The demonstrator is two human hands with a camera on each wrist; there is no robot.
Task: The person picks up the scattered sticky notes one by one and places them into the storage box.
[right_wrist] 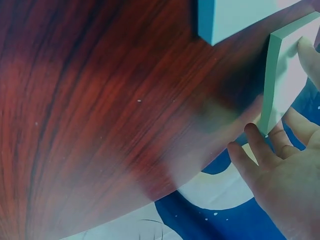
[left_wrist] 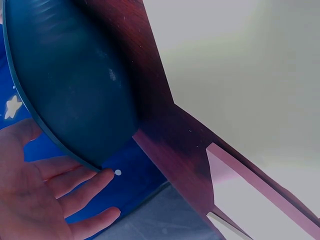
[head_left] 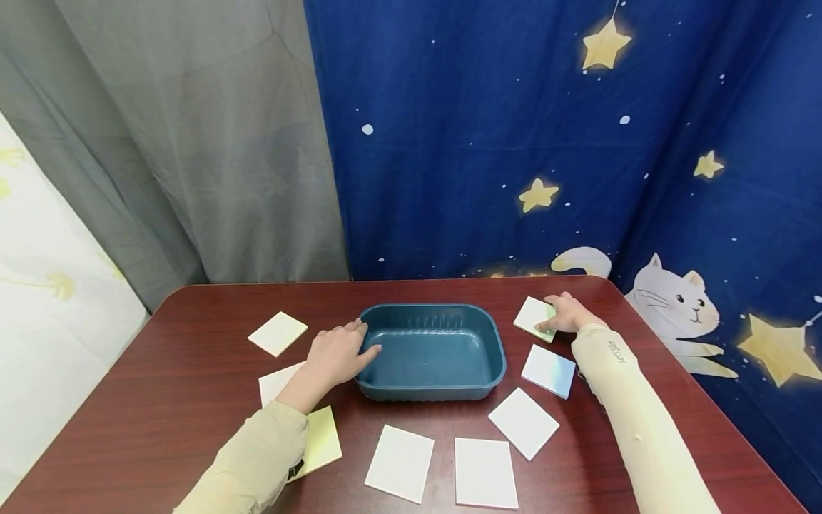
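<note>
Hands apart: my L hand point(head_left: 335, 355) at basin point(head_left: 430, 357), my R hand point(head_left: 569, 313) on green-edged pad point(head_left: 531, 314).
L fingers lie loose, roughly straight, at basin's L rim, thumb out over the inside; basin sits approx. mid-way btwn L & R edges of wood surface point(head_left: 160, 385), nearer far edge. R thumb & fingers pinch green-edged pad nr far R corner; can't tell if pad is lifted. Blue-edged pad point(head_left: 549, 370) lies next to it twd near edge, then tilted white pad point(head_left: 524, 423). Two more white pads, L one point(head_left: 399, 464) & R one point(head_left: 486, 472), lie btwn basin & near edge. Twd far L corner: cream pad point(head_left: 277, 333); part-hidden pale pad point(head_left: 275, 383) & yellow pad point(head_left: 323, 440) by my L forearm.
</note>
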